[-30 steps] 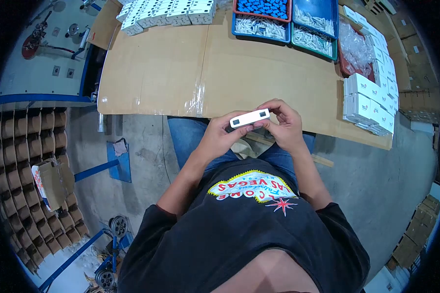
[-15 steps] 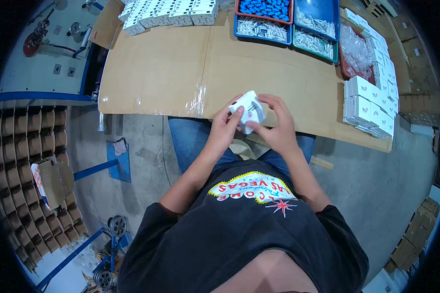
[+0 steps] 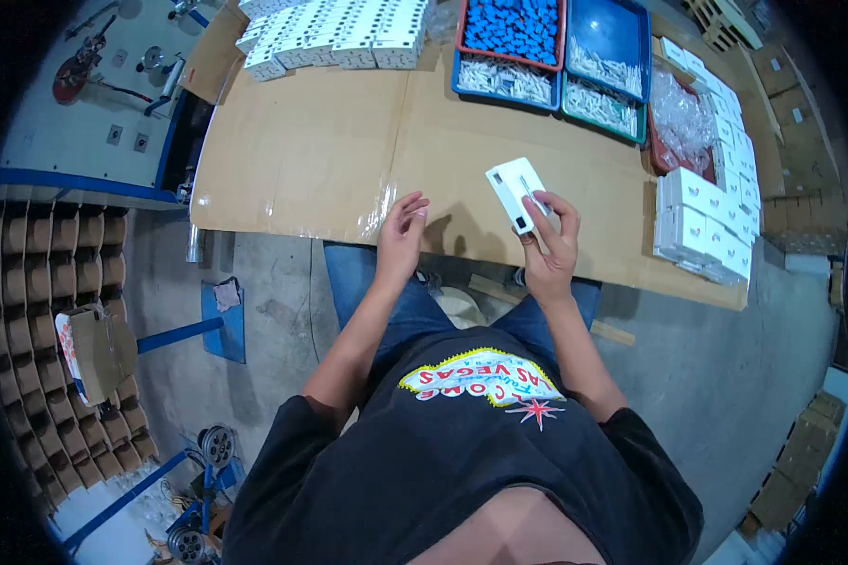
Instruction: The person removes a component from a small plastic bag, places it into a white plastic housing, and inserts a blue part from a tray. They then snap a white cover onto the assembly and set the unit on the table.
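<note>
White box [image 3: 511, 196] tilted over desk [image 3: 301, 151], near front edge. Grip of right hand [image 3: 553, 252] clasps box; left hand [image 3: 399, 243] loose, empty, apart. Step looks like one-handed handling; next move probably calls for steady pinch.

Two bare hands [image 3: 552, 241], one handheld white box [image 3: 511, 188], dozens of stacked white boxes [image 3: 711, 218], two blue trays [image 3: 612, 28], one green tray [image 3: 604, 129], two red trays [image 3: 661, 153], one cardboard-covered worktop [image 3: 320, 141], one black T-shirt [image 3: 462, 457]

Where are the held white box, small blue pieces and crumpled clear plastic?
White box [image 3: 516, 191], head view: middle of its visible surface.
Small blue pieces [image 3: 511, 30], head view: the heap's middle.
Clear plastic [image 3: 680, 115], head view: the pile's middle.
</note>
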A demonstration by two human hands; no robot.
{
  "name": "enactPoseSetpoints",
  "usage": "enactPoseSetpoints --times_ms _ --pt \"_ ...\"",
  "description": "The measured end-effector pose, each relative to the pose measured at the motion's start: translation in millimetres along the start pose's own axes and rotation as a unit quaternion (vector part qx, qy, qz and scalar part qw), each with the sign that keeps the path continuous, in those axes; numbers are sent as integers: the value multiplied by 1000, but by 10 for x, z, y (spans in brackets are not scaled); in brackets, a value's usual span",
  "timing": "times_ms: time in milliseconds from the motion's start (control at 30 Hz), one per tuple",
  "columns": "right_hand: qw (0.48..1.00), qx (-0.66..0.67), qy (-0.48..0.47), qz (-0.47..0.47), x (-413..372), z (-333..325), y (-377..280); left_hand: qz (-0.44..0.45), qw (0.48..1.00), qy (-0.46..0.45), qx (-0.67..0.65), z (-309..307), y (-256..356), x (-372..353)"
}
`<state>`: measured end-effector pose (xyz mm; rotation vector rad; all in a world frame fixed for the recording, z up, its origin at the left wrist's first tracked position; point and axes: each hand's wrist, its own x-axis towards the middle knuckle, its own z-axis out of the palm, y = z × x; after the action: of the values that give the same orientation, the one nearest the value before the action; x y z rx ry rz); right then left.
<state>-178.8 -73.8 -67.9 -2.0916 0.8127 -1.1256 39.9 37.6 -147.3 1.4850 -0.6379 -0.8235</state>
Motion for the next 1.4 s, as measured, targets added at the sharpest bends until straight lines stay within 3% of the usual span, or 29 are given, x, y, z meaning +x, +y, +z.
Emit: enactPoseSetpoints --times_ms 67,133,167,233,267,333,400,533,633,733,800,867,1000,1167,1333,1400 --pt "998 -41 21 -42 90 22 -24 -9 999 49 0 -96 -26 119" --pt "990 22 -67 121 101 28 28 64 956 83 275 -271 -84 247" --pt "992 28 -71 105 111 33 31 135 930 112 323 -360 -252 374" --pt "971 33 -142 188 146 63 41 184 903 138 363 -494 -319 560" --pt "973 37 -147 172 180 94 53 222 875 148 403 -545 -336 639" --pt "963 37 -203 173 238 151 86 208 865 175 421 -593 -340 727" --pt "970 27 -218 105 360 219 113 172 858 144 461 -646 -352 759" --pt "948 46 -273 157 796 390 172 193 820 171 511 -572 -349 706" --pt "962 97 -219 134 1219 670 460 180 832 173 495 -603 -333 714" --pt "982 54 -182 17 1850 1058 714 168 843 173 481 -605 -284 696" --pt "986 59 -157 2 2317 1295 611 164 842 163 487 -614 -268 690" --pt "986 -32 -146 -66 2853 1608 758 161 843 168 485 -615 -287 700" --pt "987 -4 -97 -128 3936 2382 1157 151 834 158 506 -623 -165 719" --pt "984 -13 -26 -177 4882 3240 1137 117 845 133 504 -619 -103 732" --pt "986 -9 -48 -159 5448 3999 1233 79 848 111 512 -623 -81 777" --pt "979 -51 -26 -194 5582 4223 1262 66 849 104 515 -637 -62 804"
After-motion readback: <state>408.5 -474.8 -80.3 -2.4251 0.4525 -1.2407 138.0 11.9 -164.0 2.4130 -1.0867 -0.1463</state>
